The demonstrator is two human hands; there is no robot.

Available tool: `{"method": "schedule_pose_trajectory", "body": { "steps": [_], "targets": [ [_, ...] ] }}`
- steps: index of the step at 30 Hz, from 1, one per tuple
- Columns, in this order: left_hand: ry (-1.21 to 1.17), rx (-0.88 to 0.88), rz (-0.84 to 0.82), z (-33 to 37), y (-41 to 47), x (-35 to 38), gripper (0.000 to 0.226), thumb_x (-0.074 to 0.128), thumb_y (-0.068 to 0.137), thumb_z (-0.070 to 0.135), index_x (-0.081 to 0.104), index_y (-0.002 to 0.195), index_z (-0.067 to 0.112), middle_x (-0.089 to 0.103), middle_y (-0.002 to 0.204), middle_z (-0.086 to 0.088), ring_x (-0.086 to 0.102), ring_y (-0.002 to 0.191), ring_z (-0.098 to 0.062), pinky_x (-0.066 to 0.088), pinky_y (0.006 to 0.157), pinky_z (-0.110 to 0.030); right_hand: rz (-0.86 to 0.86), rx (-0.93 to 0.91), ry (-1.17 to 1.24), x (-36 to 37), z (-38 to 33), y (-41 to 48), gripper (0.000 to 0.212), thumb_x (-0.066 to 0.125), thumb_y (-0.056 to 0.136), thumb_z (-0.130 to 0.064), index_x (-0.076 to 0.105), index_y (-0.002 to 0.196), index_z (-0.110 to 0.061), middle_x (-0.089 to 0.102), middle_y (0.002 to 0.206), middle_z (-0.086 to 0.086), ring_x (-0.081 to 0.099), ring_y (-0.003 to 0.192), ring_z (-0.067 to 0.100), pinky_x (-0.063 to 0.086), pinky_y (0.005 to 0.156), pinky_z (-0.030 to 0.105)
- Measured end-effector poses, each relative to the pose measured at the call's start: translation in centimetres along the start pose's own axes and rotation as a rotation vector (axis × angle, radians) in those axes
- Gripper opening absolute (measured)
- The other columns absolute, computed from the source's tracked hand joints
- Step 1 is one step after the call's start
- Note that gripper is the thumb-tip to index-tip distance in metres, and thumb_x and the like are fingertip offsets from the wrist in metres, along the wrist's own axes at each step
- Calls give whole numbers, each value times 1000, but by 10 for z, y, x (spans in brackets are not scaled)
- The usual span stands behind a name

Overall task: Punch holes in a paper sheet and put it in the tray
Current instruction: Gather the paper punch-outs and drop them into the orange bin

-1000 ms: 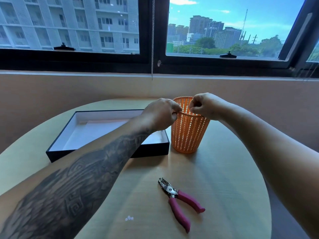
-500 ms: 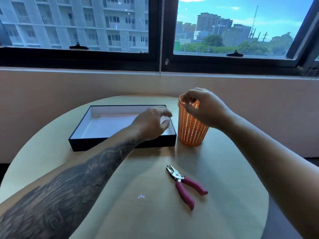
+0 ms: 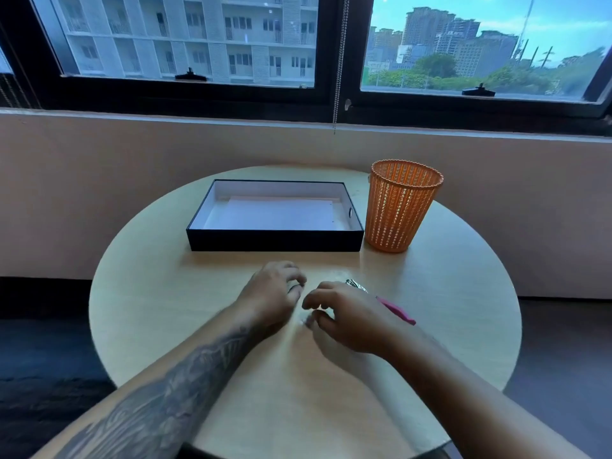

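Paper sheet (image 3: pixel 275 213) is lying flat inside the black tray (image 3: pixel 275 242), beside the orange basket (image 3: pixel 402 207). Left hand (image 3: pixel 270 293) is hovering over the worktop (image 3: pixel 149 293), loosely curled and empty. Right hand (image 3: pixel 344 313) is curling over pale specks, its grip unclear, partly covering the pink punch (image 3: pixel 397 311).

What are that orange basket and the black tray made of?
Basket: probably plastic. It is a glossy orange lattice with even moulded holes and a beaded rim.
Tray: looks like cardboard, with thin straight walls, matte black outside and white inside, though I can't be sure.
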State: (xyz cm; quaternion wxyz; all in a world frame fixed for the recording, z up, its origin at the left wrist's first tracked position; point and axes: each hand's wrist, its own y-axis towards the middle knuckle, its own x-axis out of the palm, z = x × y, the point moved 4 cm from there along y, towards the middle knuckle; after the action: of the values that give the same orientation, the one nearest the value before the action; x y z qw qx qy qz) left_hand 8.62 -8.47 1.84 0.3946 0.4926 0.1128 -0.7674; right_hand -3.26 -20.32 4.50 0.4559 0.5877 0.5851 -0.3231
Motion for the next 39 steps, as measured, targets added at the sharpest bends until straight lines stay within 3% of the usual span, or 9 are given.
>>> {"method": "schedule_pose_trajectory", "body": {
  "steps": [4, 6, 11, 16, 21, 26, 31, 35, 39],
  "targets": [
    [-23, 26, 110, -2, -13, 8, 21, 58, 91, 23, 74, 105, 21, 66, 123, 3, 54, 119, -20, 42, 104, -40, -37, -7, -40, 7, -11, -9, 50, 30, 92, -52, 72, 114, -35, 67, 109, -7, 56, 100, 18, 51, 82, 40],
    [-16, 41, 133, 0, -15, 8, 19, 58, 92, 22, 73, 104, 20, 66, 119, 3, 55, 115, -21, 43, 102, -40, -60, -14, -54, 8, -11, -9, 54, 28, 89, -53, 75, 111, -36, 67, 106, -7, 56, 97, 19, 51, 81, 40],
    [3, 48, 142, 1, -17, 8, 22, 57, 94, 23, 73, 109, 19, 66, 124, 1, 55, 119, -22, 41, 104, -37, -77, -30, -60, 4, -12, -10, 51, 31, 89, -47, 78, 105, -33, 69, 110, -8, 58, 97, 16, 50, 85, 34],
    [12, 38, 118, 0, -16, 9, 24, 54, 94, 26, 71, 111, 22, 64, 128, 2, 53, 121, -20, 41, 105, -38, -30, -15, -18, -2, -3, -8, 25, 57, 96, -19, 76, 112, -24, 72, 112, -5, 65, 99, 13, 51, 87, 29],
    [22, 51, 137, 2, -18, 8, 22, 55, 94, 23, 71, 108, 20, 66, 121, 2, 55, 117, -21, 42, 102, -38, -56, -16, -25, 2, -3, -4, 21, 65, 95, -31, 76, 112, -24, 69, 105, -5, 63, 87, 11, 50, 78, 26],
    [33, 51, 143, 1, -17, 8, 23, 54, 93, 23, 71, 108, 20, 66, 122, 1, 55, 118, -22, 41, 103, -36, -96, -81, -130, 0, -9, 5, 17, 67, 93, -27, 78, 106, -24, 69, 98, -3, 62, 86, 17, 43, 71, 28],
    [32, 45, 130, 1, -16, 9, 24, 53, 95, 25, 71, 111, 21, 64, 126, 4, 53, 120, -18, 37, 103, -32, -84, -125, -251, 0, -12, 8, 14, 64, 93, -36, 76, 94, -27, 66, 88, -7, 61, 78, 14, 42, 62, 29],
    [32, 47, 128, 0, -16, 10, 24, 53, 94, 25, 71, 110, 22, 64, 125, 4, 54, 117, -19, 40, 102, -35, -72, -125, -298, 2, -12, 9, 13, 63, 92, -31, 73, 87, -25, 65, 85, -8, 62, 78, 16, 41, 61, 30],
    [32, 55, 137, 2, -17, 8, 24, 53, 94, 23, 71, 109, 20, 65, 122, 3, 55, 115, -19, 41, 101, -35, -53, -139, -310, 4, -13, 6, 15, 58, 94, -24, 70, 86, -21, 66, 85, -6, 62, 81, 17, 49, 67, 33]
  ]
}}
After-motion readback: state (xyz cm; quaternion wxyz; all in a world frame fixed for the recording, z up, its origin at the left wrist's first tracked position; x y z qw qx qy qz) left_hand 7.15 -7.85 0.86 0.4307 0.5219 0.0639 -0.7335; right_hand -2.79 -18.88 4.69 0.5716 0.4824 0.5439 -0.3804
